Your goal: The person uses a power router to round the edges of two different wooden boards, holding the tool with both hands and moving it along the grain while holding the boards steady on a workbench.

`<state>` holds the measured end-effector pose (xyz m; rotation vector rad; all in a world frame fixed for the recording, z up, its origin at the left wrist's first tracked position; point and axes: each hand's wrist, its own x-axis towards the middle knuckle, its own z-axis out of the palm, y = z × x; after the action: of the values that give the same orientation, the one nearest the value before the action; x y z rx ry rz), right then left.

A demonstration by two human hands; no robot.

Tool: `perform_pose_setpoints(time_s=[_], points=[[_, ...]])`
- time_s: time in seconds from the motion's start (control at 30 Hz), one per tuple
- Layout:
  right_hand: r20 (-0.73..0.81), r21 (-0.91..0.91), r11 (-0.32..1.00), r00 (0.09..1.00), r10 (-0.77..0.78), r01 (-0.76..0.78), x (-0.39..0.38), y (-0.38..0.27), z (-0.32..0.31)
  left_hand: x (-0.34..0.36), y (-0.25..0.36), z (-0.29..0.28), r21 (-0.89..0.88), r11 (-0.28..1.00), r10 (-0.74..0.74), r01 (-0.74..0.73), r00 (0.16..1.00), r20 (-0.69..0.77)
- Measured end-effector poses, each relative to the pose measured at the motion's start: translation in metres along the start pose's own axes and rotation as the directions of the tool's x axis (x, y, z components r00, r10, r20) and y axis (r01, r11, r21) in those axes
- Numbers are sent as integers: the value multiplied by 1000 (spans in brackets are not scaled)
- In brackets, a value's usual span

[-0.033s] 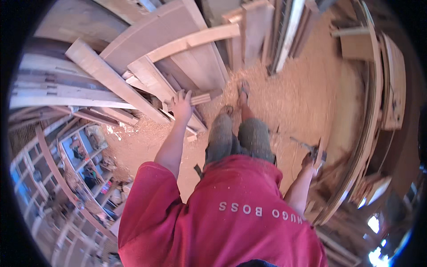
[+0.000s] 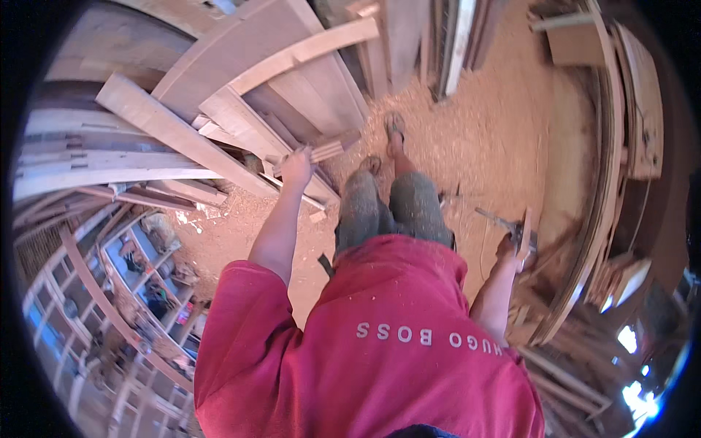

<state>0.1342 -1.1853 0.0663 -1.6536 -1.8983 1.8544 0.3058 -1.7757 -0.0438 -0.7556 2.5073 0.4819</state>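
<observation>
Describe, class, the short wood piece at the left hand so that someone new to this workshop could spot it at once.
Start at the big pile of boards, upper left. At its lower right edge, the left hand curls over a short, pale wood piece. It juts rightward from the hand and is far shorter than the long boards beside it.

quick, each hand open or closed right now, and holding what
Left hand: closed, holding short wooden strips.
Right hand: closed, holding a tool, its exact kind unclear.
</observation>
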Motion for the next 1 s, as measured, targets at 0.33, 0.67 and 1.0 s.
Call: perform_pose_setpoints(time_s=[0.33,0.67,1.0], points=[[-309,-157,974,945,109,-163,-106,71,-150,-28,6,45,71,979,181,-193,971,154],[-400,-7,889,816,417,-458,-35,202,-313,-28,29,40,27,951,297,-310,930,215],[-348,297,758,673,653,-581,-17,113,-254,-69,188,-120,-166,899,437,-405,847,302]])
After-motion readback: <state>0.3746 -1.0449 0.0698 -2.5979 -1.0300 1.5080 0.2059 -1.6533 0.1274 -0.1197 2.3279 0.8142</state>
